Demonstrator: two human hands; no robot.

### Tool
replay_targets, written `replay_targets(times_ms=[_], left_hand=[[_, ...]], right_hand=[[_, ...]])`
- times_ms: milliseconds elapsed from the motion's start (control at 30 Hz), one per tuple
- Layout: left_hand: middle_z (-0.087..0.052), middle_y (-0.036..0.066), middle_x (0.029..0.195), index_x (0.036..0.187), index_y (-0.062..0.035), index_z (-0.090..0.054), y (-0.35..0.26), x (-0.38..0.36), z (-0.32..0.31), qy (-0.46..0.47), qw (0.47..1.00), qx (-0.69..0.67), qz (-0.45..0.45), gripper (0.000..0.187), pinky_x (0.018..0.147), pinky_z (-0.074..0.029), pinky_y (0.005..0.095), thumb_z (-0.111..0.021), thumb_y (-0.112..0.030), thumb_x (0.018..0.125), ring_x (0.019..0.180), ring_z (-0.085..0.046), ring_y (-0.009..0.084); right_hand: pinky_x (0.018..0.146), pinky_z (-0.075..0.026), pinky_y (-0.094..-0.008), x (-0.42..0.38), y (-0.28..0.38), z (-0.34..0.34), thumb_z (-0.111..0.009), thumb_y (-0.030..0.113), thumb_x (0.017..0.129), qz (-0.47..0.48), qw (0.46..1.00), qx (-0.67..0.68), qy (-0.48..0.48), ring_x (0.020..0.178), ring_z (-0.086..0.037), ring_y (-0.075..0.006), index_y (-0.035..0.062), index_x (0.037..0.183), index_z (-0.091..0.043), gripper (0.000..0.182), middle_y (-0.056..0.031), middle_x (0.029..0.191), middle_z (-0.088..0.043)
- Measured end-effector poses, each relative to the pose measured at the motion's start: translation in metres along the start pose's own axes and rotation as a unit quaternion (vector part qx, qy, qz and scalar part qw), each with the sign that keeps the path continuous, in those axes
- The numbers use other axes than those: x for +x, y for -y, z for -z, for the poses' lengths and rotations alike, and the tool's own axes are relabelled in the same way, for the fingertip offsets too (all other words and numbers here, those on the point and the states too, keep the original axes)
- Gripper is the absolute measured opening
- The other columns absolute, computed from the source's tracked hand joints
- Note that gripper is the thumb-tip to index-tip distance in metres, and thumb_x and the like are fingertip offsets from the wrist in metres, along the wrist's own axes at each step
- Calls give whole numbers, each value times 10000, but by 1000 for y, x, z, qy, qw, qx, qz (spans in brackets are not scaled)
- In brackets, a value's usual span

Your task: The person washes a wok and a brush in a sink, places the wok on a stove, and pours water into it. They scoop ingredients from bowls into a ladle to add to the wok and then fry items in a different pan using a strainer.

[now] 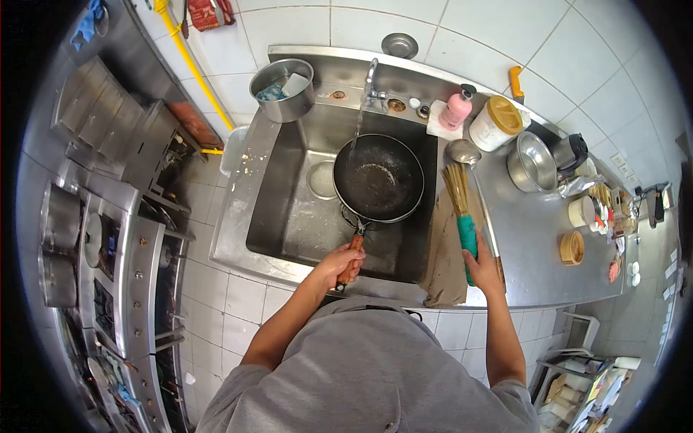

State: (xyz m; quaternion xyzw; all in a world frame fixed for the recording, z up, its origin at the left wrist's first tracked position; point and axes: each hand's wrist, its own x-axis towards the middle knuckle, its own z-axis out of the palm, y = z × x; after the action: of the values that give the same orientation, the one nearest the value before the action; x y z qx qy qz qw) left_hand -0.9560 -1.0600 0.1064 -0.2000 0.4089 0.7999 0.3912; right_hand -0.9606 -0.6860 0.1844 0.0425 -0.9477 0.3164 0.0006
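My left hand point(339, 263) grips the wooden handle of a black wok point(378, 177), which is held over the steel sink point(281, 209) under the running tap point(371, 79). A thin stream of water falls onto the wok's left rim. My right hand point(482, 268) is closed on the teal handle of a bamboo wok brush point(459, 193), which lies on the counter to the right of the sink, bristles pointing away from me. A brown cloth point(442, 252) lies under the brush.
A steel pot point(283, 89) stands at the sink's back left corner. On the counter are a ladle point(463, 151), a pink soap bottle point(456, 108), a white tub with a yellow lid point(495, 123), a steel bowl point(531, 162) and small containers. A stove point(108, 238) is at the left.
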Motion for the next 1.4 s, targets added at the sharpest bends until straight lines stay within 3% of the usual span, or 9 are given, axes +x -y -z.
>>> replay_targets(times_ms=[133, 300, 600, 800, 900, 1100, 1167, 1300, 1400], left_hand=[[-455, -26, 633, 932, -142, -460, -6, 11, -7, 8, 1000, -9, 10, 163, 399, -368, 270, -608, -142, 863, 466, -444, 102], [-451, -29, 634, 930, -152, -453, -9, 19, 3, 17, 1000, 19, 12, 155, 399, -382, 279, -597, -140, 874, 466, -449, 100], [-448, -28, 617, 898, -146, -429, -18, 18, 33, 83, 995, -59, 7, 177, 390, -372, 296, -595, -107, 853, 453, -436, 112], [-451, -24, 622, 906, -165, -426, -17, 20, 44, 55, 998, -26, 17, 173, 395, -355, 285, -583, -102, 870, 444, -428, 107], [-447, -25, 626, 899, -164, -428, -28, 21, 39, 70, 997, -15, 8, 169, 396, -359, 285, -583, -105, 865, 446, -430, 107], [-447, -23, 636, 896, -160, -430, -31, 18, 49, 69, 996, -47, 9, 161, 399, -364, 289, -582, -117, 872, 448, -432, 105], [-444, -25, 631, 892, -159, -428, -31, 16, 53, 66, 998, -13, 10, 153, 401, -357, 292, -573, -112, 870, 451, -436, 106], [-436, -28, 623, 892, -159, -423, -31, 18, 51, 69, 997, -1, 36, 153, 401, -354, 291, -564, -106, 867, 445, -432, 107], [-433, -25, 617, 896, -161, -418, -23, 18, 53, 85, 995, -22, 38, 154, 400, -355, 296, -559, -105, 867, 436, -428, 109]], right_hand=[[923, -454, -444, 60, 68, 5, -559, 199, 903, -7, 992, 48, 120, 1084, -581, -377, 124, 1469, -277, 637, -236, 1267, -536], [813, -500, -469, 142, 81, -42, -572, 336, 885, 34, 854, -354, 380, 937, -643, -365, 198, 1488, -254, 695, -230, 1074, -641], [877, -492, -440, 210, 131, -147, -619, 424, 855, 59, 925, -249, 280, 1001, -624, -398, 226, 1491, -225, 774, -215, 1115, -639], [804, -523, -451, 191, 115, -75, -593, 351, 875, 89, 774, -495, 385, 931, -663, -342, 231, 1490, -245, 717, -185, 1029, -671], [740, -538, -450, 227, 104, -131, -530, 233, 892, 25, 878, -434, 200, 866, -680, -322, 231, 1487, -256, 654, -167, 958, -683], [727, -541, -446, 188, 186, -133, -551, 211, 876, 165, 855, -411, 271, 837, -680, -337, 212, 1486, -257, 677, -182, 925, -681], [662, -553, -416, 183, 183, -98, -645, 255, 825, 225, 745, -463, 425, 780, -688, -330, 203, 1476, -294, 742, -201, 948, -675], [649, -552, -380, 205, 186, -109, -711, 311, 784, 215, 776, -406, 433, 773, -686, -286, 215, 1492, -258, 847, -204, 979, -661], [628, -539, -403, 225, 186, -141, -657, 360, 859, -58, 904, -65, 418, 744, -650, -276, 213, 1457, -302, 711, -173, 896, -631]])
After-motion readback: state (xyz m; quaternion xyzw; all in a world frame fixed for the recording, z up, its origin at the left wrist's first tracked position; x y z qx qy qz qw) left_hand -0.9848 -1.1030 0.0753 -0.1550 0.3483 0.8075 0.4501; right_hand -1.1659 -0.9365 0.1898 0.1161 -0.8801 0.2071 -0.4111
